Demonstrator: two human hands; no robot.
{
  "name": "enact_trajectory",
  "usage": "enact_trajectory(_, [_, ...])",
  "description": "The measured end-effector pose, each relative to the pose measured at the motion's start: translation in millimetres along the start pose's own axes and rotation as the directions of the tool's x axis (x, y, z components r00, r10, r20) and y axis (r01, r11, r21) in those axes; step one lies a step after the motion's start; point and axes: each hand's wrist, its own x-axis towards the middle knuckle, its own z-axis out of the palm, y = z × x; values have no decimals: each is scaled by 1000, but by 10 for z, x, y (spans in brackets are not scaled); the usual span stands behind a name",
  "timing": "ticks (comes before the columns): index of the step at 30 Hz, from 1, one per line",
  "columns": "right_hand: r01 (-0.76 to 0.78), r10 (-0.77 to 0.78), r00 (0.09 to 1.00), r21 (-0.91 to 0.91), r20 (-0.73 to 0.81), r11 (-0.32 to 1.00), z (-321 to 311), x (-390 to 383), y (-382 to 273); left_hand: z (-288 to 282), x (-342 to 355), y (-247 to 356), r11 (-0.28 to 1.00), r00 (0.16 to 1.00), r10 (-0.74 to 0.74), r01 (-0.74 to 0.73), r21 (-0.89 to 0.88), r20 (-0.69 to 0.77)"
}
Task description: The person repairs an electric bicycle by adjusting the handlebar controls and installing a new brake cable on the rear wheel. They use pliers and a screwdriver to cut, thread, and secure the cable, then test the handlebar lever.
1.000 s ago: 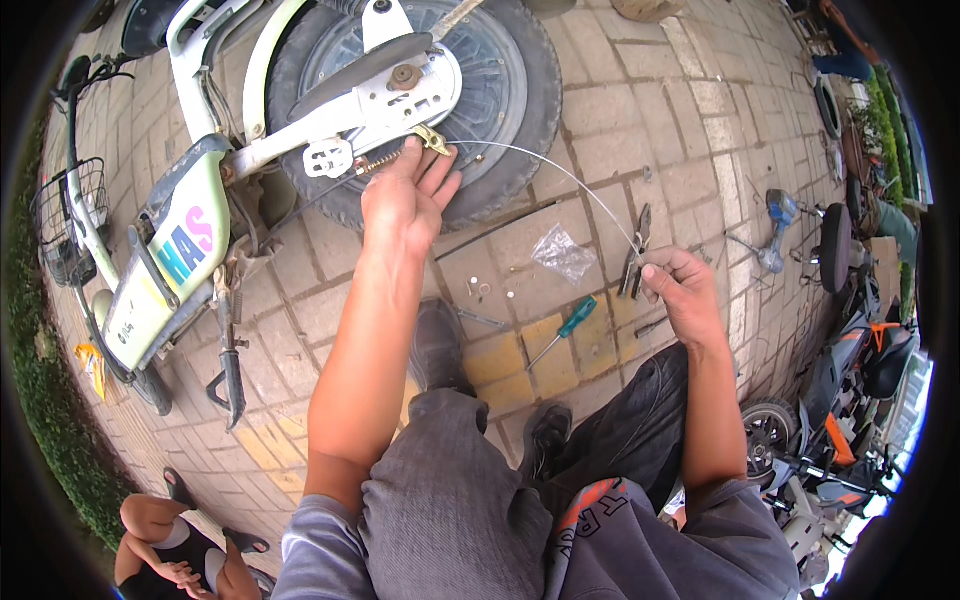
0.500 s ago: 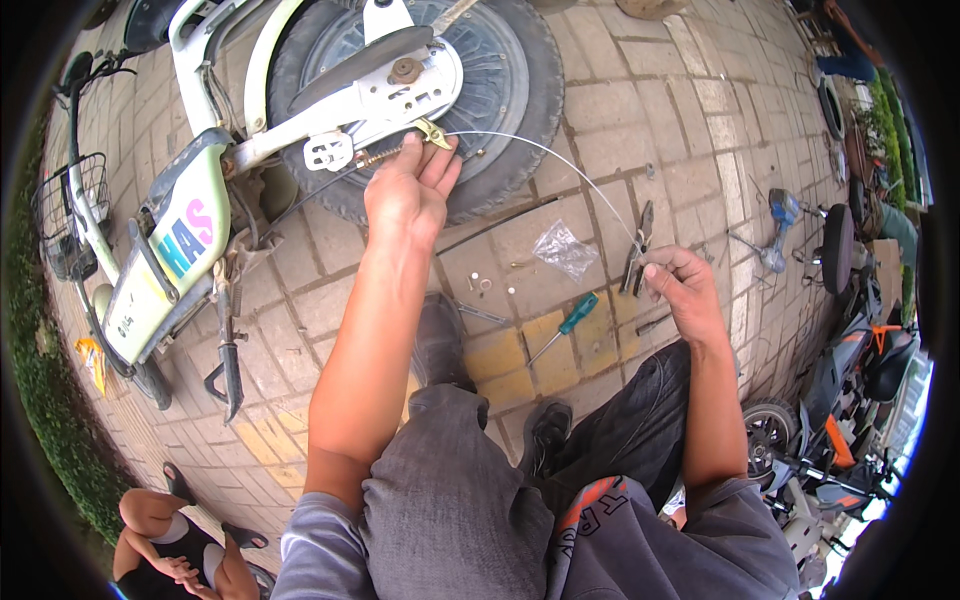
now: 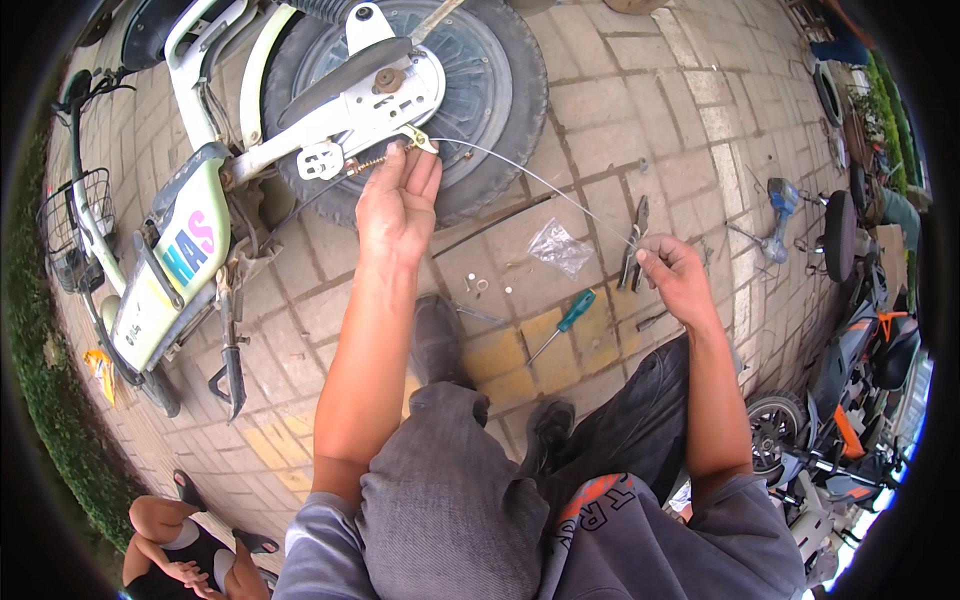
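Reaching up to the rear wheel point(image 3: 510, 110) of a pale green and white electric bike point(image 3: 165, 262), my left hand point(image 3: 398, 205) has its fingers closed at a small brass-coloured brake arm point(image 3: 417, 138). A coil spring point(image 3: 372, 162) lies beside these fingers. From the brake arm a thin bare brake cable point(image 3: 530, 174) runs out to the right in a shallow curve. My right hand point(image 3: 675, 272) pinches its far end between thumb and fingers, just over the pliers point(image 3: 636, 245) on the paving. The left fingertips are partly hidden behind the palm.
A teal-handled screwdriver point(image 3: 570, 315), a clear plastic bag point(image 3: 560, 246) and several small parts lie on the brick paving point(image 3: 600, 130). A blue power drill point(image 3: 780, 220) lies at the right. Another person point(image 3: 180, 550) sits at lower left; more scooters point(image 3: 850, 400) stand at right.
The cable has gone from a rounder arc to a flatter line. My right hand has shifted slightly up and left, still pinching it. The view has shifted a little; my left hand stays at the brake arm.
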Motion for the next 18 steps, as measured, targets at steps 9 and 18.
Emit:
enact_trajectory(9, [267, -713, 620, -767, -327, 583, 113, 186, -445, -75, 37, 121, 983, 976, -183, 177, 57, 121])
enact_trajectory(18, [531, -671, 741, -607, -4, 591, 1527, 1002, -843, 8, 100, 125, 943, 930, -332, 324, 76, 158])
